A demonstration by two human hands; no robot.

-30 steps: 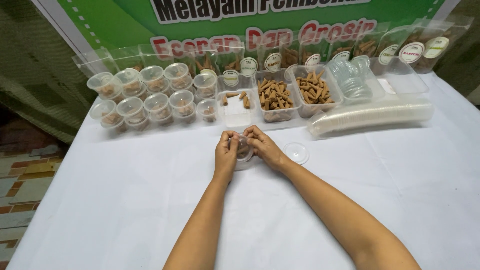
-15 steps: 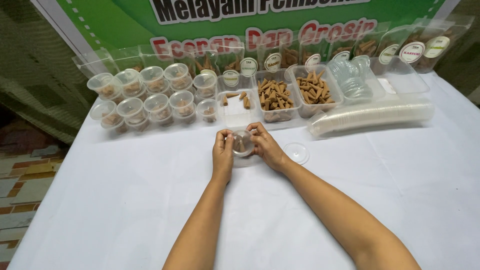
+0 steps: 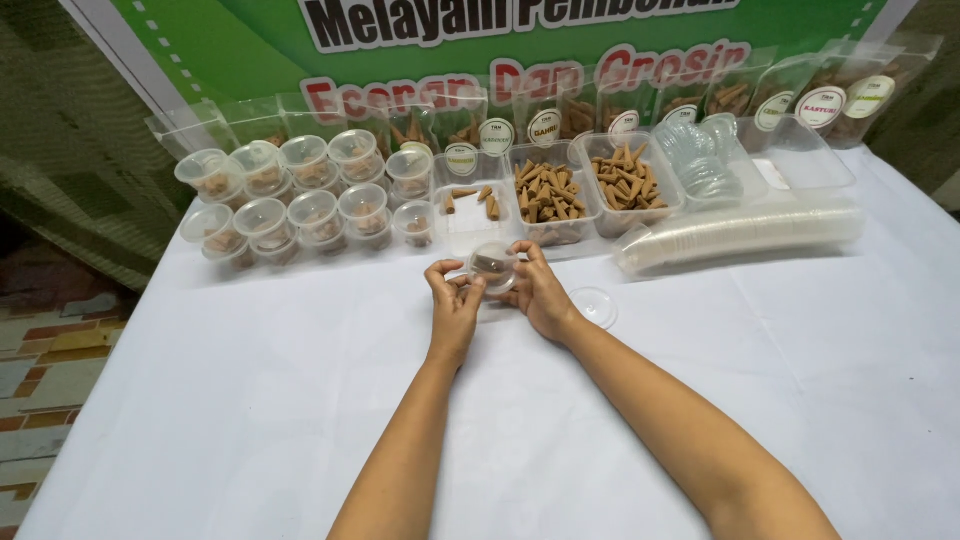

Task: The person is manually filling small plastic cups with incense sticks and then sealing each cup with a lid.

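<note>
Small clear round plastic cup (image 3: 493, 266) w/ brown cone-shaped pieces inside sits between both hands, lifted just above the white tablecloth (image 3: 250, 400), near centre of the table & just in front of the trays. Cup is tilted, its round face turned toward the camera. Left hand (image 3: 455, 300) pinches the cup's left edge w/ thumb & fingertips, narrow grip. Right hand (image 3: 537, 292) cradles the cup's right side & underside, fingers curled round it, thumb on top edge. Both hands closed on the cup.

Just right of the right hand, a loose clear round plastic lid (image 3: 594, 306) lies flat on the cloth, close to the wrist but not touching, as far as I can tell.

Behind the hands: a clear rectangular tray holding a few brown cones (image 3: 468, 205), then two fuller clear trays of brown cones (image 3: 590, 190) side by side. To the left, a cluster of filled, lidded clear round cups (image 3: 300, 200) in approx two rows. To the right, a long sleeve of nested clear plastic cups lying on its side (image 3: 740, 235), and behind it a stack of clear lids (image 3: 695, 160). Along the back, clear packets w/ round labels (image 3: 820, 100) lean against a green banner (image 3: 200, 40).
</note>
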